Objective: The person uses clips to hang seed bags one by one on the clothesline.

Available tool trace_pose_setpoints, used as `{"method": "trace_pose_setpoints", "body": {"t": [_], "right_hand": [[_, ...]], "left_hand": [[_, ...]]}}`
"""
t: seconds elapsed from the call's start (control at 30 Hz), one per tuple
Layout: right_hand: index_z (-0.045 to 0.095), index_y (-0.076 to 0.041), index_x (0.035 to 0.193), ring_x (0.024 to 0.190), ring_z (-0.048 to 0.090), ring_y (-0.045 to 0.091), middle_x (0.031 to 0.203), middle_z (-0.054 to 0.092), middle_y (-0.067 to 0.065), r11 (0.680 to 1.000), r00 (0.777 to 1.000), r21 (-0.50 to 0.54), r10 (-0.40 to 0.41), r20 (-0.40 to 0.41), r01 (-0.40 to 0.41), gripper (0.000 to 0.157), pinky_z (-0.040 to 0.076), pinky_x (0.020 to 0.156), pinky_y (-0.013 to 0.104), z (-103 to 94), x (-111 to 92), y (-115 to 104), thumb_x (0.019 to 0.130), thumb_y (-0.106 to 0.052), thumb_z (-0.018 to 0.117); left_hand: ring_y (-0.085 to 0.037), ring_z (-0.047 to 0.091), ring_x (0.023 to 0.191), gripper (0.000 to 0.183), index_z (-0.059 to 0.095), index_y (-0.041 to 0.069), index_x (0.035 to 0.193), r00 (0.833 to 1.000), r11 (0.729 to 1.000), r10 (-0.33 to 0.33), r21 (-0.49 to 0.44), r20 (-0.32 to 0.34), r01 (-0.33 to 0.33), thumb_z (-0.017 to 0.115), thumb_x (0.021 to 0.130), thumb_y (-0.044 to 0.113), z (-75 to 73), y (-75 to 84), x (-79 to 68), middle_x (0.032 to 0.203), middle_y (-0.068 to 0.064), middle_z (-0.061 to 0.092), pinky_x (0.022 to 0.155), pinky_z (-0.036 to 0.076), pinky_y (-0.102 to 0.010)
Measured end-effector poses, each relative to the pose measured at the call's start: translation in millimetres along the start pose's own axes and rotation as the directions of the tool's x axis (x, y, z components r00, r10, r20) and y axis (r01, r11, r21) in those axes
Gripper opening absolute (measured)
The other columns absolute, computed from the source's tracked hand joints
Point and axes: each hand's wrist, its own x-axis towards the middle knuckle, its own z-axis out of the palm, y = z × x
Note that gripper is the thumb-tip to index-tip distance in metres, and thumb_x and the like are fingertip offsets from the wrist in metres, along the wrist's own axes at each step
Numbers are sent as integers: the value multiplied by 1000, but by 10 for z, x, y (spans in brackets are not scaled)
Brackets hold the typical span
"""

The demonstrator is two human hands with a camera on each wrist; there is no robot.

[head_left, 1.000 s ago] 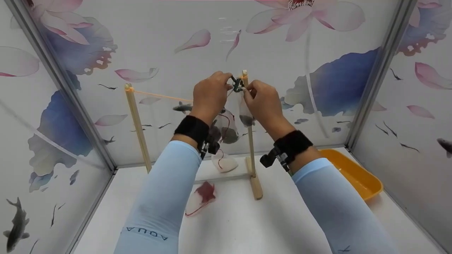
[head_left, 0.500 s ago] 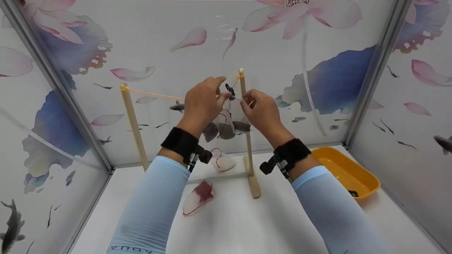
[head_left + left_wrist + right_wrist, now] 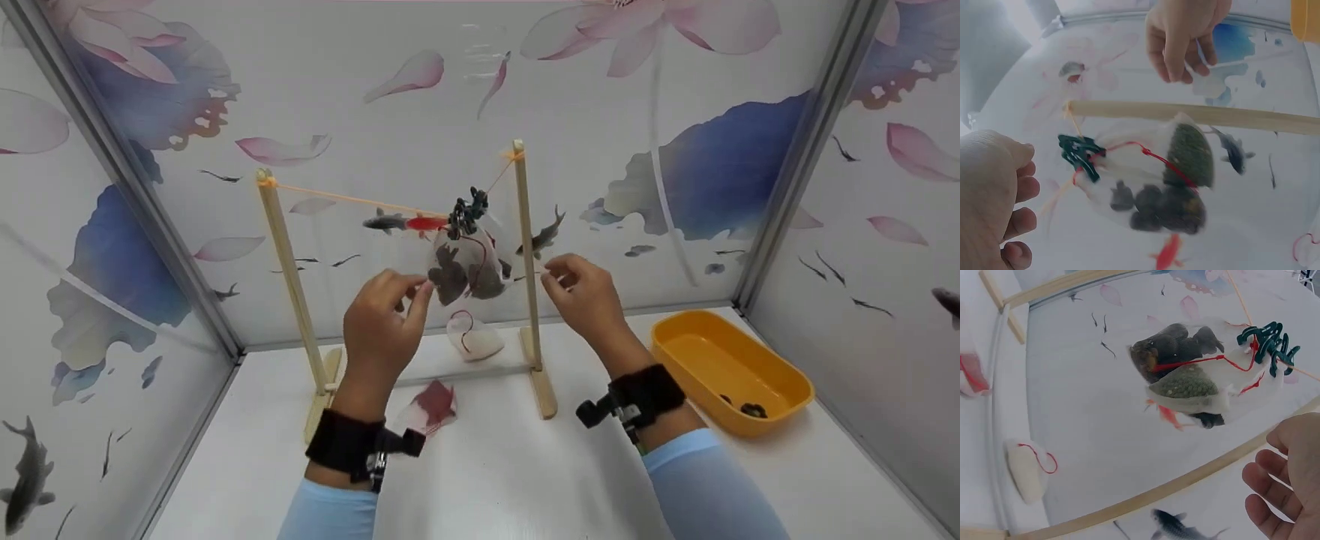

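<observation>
Sheer drawstring pouches (image 3: 480, 251) with red cords hang bunched together on an orange string (image 3: 345, 199). Dark green clips (image 3: 468, 213) cluster at their tops. In the left wrist view, one pouch has green contents (image 3: 1189, 154) and another holds dark lumps (image 3: 1165, 209). My left hand (image 3: 382, 322), fingers loosely bent and holding nothing, is below and left of the bunch. To the right of the right-hand wooden post (image 3: 529, 300), my right hand (image 3: 589, 296) is also relaxed, with nothing in its fingers. The pouches partly cover one another.
A pale pouch (image 3: 480, 345) lies between the stand's posts, and a red-filled pouch (image 3: 435, 409) lies nearer. The left post (image 3: 289, 285) carries the string's other end. A yellow basin (image 3: 667, 337) with a few dark clips (image 3: 753, 410) stands at the right.
Both hands have come away from the clips and moved down and apart; the left one came back toward me. The pouch they were handling now hangs with the others on the string.
</observation>
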Motion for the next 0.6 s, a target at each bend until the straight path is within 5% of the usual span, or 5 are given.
{"method": "trace_pose_setpoints", "body": {"t": [0.17,0.27,0.43,0.5,0.6], "right_hand": [[80,-9,123,101,76,29,112,82,12,990,989,-44,138,48,-136,17,66,90,45,91,-329,391,110,-18,75],[80,-9,124,106,77,30,116,83,12,976,974,-86,206,94,-198,18,67,94,50,187,-507,584,110,-18,75],[80,-8,125,110,77,30,119,83,10,955,940,-150,281,194,-254,19,66,95,50,350,-769,787,110,-19,74],[81,-8,125,111,76,29,119,83,9,950,925,-163,300,233,-267,19,65,95,50,407,-848,837,110,-19,75],[81,-10,125,111,75,26,119,83,6,941,902,-177,328,282,-287,18,65,96,49,469,-932,887,110,-20,76]], "left_hand": [[-25,71,80,13,86,9,110,979,978,-206,24,5,206,81,106,20,30,-520,-592,92,-7,77,70,56,-41],[-29,73,91,18,85,7,115,923,924,-376,106,75,368,79,107,22,63,-837,-926,100,-9,78,78,59,-46],[-40,70,110,25,83,2,122,801,810,-575,254,169,528,75,108,22,63,-1222,-1347,114,-19,75,91,60,-57],[-44,68,116,27,82,0,124,773,783,-608,298,182,546,74,109,21,46,-1327,-1442,120,-23,74,93,60,-61],[-51,67,119,30,80,-4,127,753,763,-628,345,194,547,73,108,19,11,-1446,-1520,126,-30,71,92,59,-65]]}}
